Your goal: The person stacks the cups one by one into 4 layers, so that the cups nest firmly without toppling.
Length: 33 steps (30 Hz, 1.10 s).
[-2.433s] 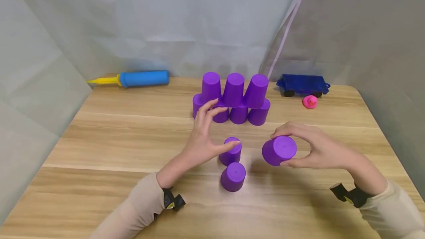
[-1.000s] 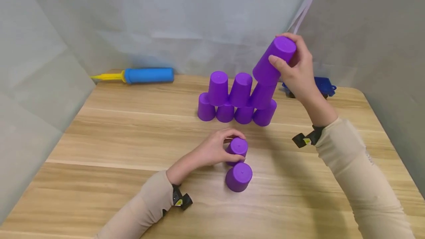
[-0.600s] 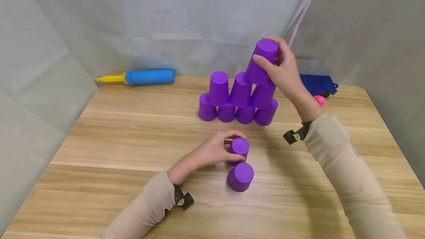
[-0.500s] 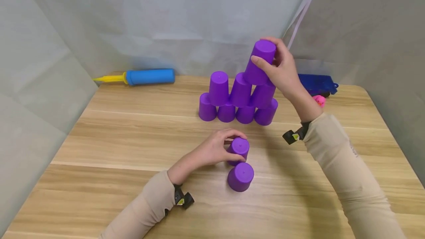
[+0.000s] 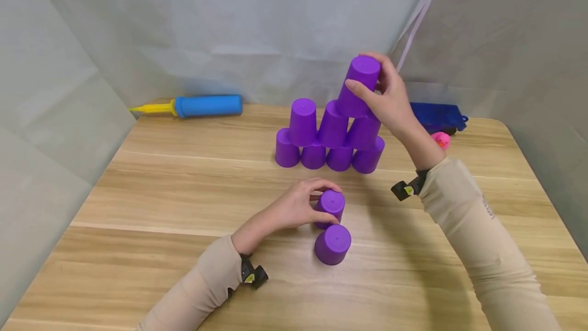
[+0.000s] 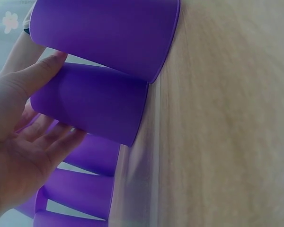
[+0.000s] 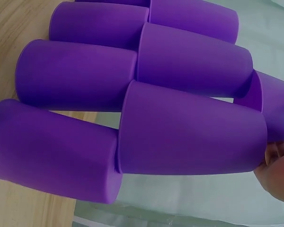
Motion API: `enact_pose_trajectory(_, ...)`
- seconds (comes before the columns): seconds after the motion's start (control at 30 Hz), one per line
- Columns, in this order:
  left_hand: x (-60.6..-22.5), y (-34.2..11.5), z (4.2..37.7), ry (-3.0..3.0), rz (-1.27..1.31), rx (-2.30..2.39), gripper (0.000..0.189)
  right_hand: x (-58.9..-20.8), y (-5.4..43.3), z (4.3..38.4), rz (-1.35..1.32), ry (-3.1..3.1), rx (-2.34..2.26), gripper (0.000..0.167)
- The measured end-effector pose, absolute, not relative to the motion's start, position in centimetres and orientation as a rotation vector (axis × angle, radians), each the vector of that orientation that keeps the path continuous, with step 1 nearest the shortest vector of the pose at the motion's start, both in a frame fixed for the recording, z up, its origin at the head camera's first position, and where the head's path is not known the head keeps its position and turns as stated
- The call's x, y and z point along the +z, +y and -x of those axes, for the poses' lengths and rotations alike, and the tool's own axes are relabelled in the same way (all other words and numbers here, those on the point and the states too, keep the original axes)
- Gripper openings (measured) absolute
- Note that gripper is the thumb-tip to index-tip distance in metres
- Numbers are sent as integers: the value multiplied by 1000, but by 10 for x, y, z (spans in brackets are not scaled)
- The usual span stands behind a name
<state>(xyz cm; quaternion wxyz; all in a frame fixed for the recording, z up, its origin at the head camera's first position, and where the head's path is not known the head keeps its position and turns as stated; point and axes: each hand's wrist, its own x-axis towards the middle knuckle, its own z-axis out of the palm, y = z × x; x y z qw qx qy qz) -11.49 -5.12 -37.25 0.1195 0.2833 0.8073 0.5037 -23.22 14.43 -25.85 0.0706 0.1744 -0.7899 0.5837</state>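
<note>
Upside-down purple cups form a stack: a bottom row of several [image 5: 287,148] and three above [image 5: 303,121]. My right hand [image 5: 390,93] grips another purple cup [image 5: 358,86] on the second tier, over the gap between its middle and right cups. In the right wrist view the held cup [image 7: 279,106] shows at the right edge, its rim against that tier, with only part of the hand [image 7: 278,175] visible. My left hand [image 5: 298,203] holds a loose cup [image 5: 332,204] standing on the table, thumb and fingers on opposite sides [image 6: 92,101]. Another cup [image 5: 333,245] stands nearer.
A blue and yellow hand pump [image 5: 206,106] lies at the table's back left. At the back right, partly behind my right arm, are a dark blue toy wagon [image 5: 438,116] and a pink rubber duck [image 5: 442,140]. Grey fabric [image 5: 275,29] walls the table's back and sides.
My right hand has carried its cup up from the table's middle to the stack, then left onto the second tier. My left hand has come down from near the stack to grip the loose cup.
</note>
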Motion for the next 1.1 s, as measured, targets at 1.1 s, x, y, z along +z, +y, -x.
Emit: enact_pose_trajectory(1.1, -380, -56, 125, 2253, -737, 1590, 53, -275, 170, 158, -804, -1908, 1827, 50)
